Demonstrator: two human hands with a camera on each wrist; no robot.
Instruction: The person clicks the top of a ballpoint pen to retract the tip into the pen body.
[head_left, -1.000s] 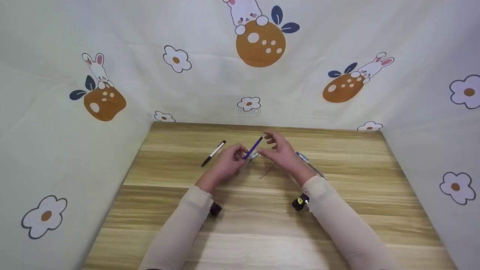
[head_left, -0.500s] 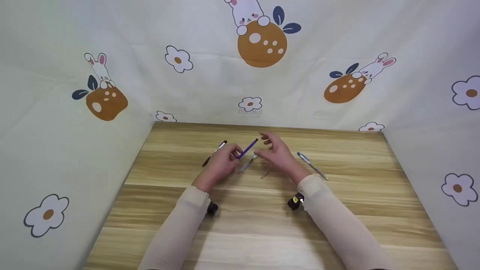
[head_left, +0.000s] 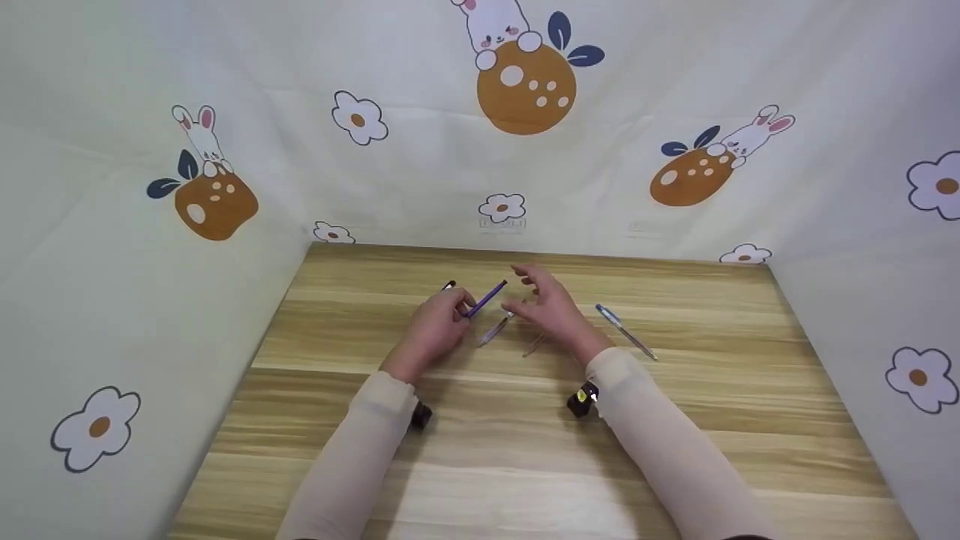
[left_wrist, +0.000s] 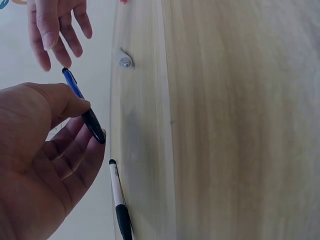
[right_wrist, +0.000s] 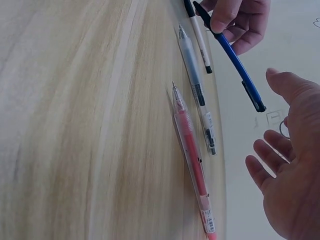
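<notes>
My left hand [head_left: 442, 324] pinches a blue pen [head_left: 486, 298] between thumb and fingers and holds it tilted above the wooden table [head_left: 480, 450]. In the left wrist view the left hand [left_wrist: 45, 150] grips the blue pen [left_wrist: 82, 106] near its dark end. My right hand [head_left: 551, 307] hovers just right of the pen's upper end, fingers spread and holding nothing. The right wrist view shows the right hand [right_wrist: 290, 170] with its palm open beside the blue pen [right_wrist: 231, 57].
Under the hands lie a clear grey pen [right_wrist: 197, 95] and a clear red pen [right_wrist: 192, 160]. A black-and-white pen [left_wrist: 119, 200] lies by my left hand. Another blue pen [head_left: 625, 331] lies to the right. Printed cloth walls [head_left: 150, 150] enclose the table on three sides.
Both hands have drifted slightly left and back, the blue pen going along in my left hand. The black-and-white pen is now mostly hidden behind that hand.
</notes>
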